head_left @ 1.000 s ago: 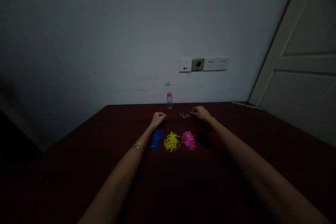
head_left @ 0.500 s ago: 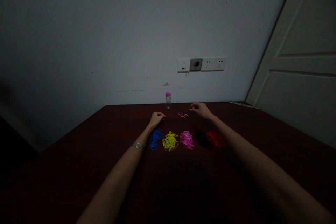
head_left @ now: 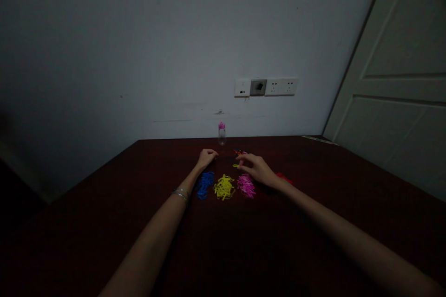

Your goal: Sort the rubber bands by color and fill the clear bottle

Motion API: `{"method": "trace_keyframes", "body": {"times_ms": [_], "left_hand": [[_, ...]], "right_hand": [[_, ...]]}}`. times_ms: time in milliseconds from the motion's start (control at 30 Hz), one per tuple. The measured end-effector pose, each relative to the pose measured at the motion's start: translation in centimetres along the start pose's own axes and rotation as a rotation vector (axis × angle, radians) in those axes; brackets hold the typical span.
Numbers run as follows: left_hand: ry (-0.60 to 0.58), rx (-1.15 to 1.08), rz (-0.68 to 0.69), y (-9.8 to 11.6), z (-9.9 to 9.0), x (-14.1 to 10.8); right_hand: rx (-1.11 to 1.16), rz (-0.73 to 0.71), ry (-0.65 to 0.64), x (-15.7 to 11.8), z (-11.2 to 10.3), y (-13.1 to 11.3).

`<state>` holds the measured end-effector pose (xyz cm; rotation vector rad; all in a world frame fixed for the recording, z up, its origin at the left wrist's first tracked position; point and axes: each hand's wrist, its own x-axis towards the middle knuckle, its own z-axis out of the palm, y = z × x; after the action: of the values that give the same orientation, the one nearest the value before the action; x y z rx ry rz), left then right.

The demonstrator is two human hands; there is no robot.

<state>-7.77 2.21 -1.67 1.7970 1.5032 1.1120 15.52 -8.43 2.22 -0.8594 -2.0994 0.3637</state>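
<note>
My right hand (head_left: 256,168) is above the far edge of the pink rubber-band pile (head_left: 246,186), its thumb and fingers pinching a yellow rubber band (head_left: 236,165). The loop sticks out to the left of the fingertips. My left hand (head_left: 207,157) rests on the table with its fingers curled together, just beyond the blue rubber-band pile (head_left: 205,184); nothing shows in it. Between the blue and pink heaps lies a yellow rubber-band pile (head_left: 224,187). Red rubber bands (head_left: 285,178) peek out beyond my right wrist. A small mixed-colour heap (head_left: 239,152) lies partly behind my right hand.
A clear bottle with a pink top (head_left: 222,134) stands near the wall at the back of the dark red table (head_left: 223,241). Sockets and switches (head_left: 266,87) sit on the wall above. On the right is a panelled door (head_left: 393,83).
My right hand has come nearer and a little left from beside the mixed heap, carrying the yellow rubber band. It now covers the black pile and part of the red. My left hand stays put.
</note>
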Motion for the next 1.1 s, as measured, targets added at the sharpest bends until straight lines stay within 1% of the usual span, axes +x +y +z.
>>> {"method": "trace_keyframes", "body": {"times_ms": [100,233,367,467,533,633,733,800,900,967,1100], "left_hand": [[-0.002,-0.006,-0.007,0.1,0.0,0.0],[0.003,-0.022,-0.009,0.2,0.0,-0.1],[0.014,-0.025,0.007,-0.1,0.1,0.1],[0.02,-0.027,0.015,-0.4,0.2,0.2],[0.017,-0.026,0.011,-0.4,0.2,0.3],[0.02,-0.009,0.001,-0.5,0.2,0.4],[0.038,0.033,0.012,-0.5,0.3,0.5],[0.031,0.064,0.023,-0.4,0.3,0.6],[0.031,0.122,0.033,-0.2,0.5,0.6],[0.038,0.191,0.051,0.0,0.7,0.5],[-0.002,0.38,0.117,0.6,1.2,0.7]], "right_hand": [[-0.011,-0.049,-0.095,-1.0,1.5,-1.5],[-0.02,-0.078,-0.174,-1.4,2.8,-2.6],[-0.065,-0.066,-0.236,-1.4,3.0,-2.9],[-0.081,-0.058,-0.233,-1.2,2.4,-2.4],[-0.075,-0.057,-0.195,-1.2,1.6,-1.7],[-0.087,-0.029,-0.068,-1.5,-0.3,0.2],[-0.126,0.104,0.082,-2.2,-2.6,2.8],[-0.137,0.211,0.162,-2.8,-4.2,4.5],[-0.139,0.326,0.286,-3.7,-6.2,6.6],[-0.137,0.381,0.347,-4.3,-7.1,8.0],[-0.081,0.493,0.374,-5.5,-7.5,10.5]]}}
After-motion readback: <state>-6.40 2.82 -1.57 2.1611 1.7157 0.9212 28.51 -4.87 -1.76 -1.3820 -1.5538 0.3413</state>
